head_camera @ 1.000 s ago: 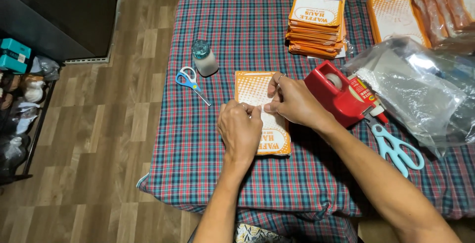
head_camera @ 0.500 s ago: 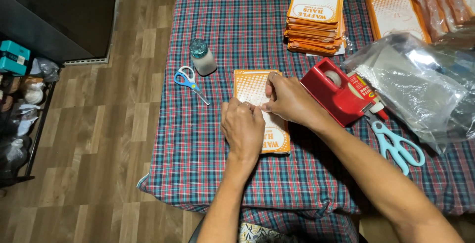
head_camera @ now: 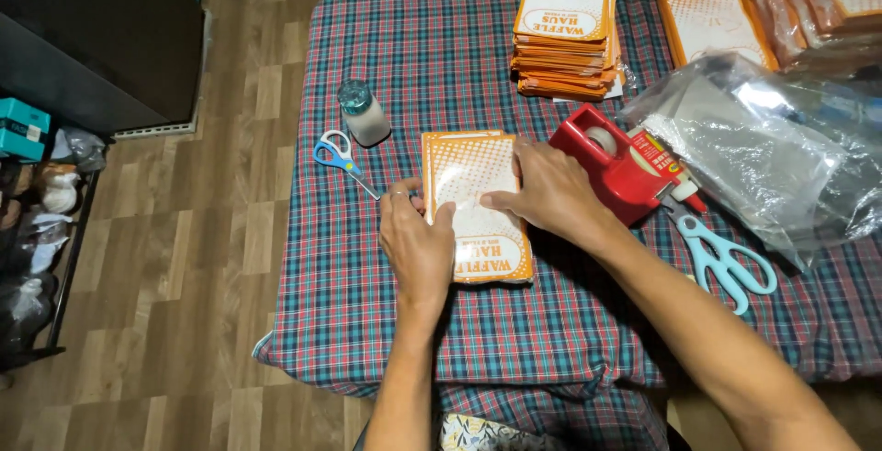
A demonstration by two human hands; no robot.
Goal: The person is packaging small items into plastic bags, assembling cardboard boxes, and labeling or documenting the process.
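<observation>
An orange and white paper bag (head_camera: 478, 185) lies flat on the plaid tablecloth (head_camera: 441, 47) in front of me. My left hand (head_camera: 418, 244) presses on the bag's left edge, fingers together and thumb laid across the paper. My right hand (head_camera: 547, 189) rests flat on the bag's right side with the fingertips pointing left toward the middle. Neither hand grips anything; both hold the bag down. A red tape dispenser (head_camera: 611, 162) stands just right of my right hand.
A stack of the same orange bags (head_camera: 565, 28) sits at the back, with more bags (head_camera: 712, 19) farther right. Small blue scissors (head_camera: 342, 159) and a small jar (head_camera: 363, 113) lie left of the bag. Light blue scissors (head_camera: 726, 258), a glue bottle (head_camera: 671, 175) and a clear plastic bag (head_camera: 763, 148) lie on the right.
Both hands have shifted slightly on the bag; my right fingertips have slid down and left across the paper. The bag itself stays in place.
</observation>
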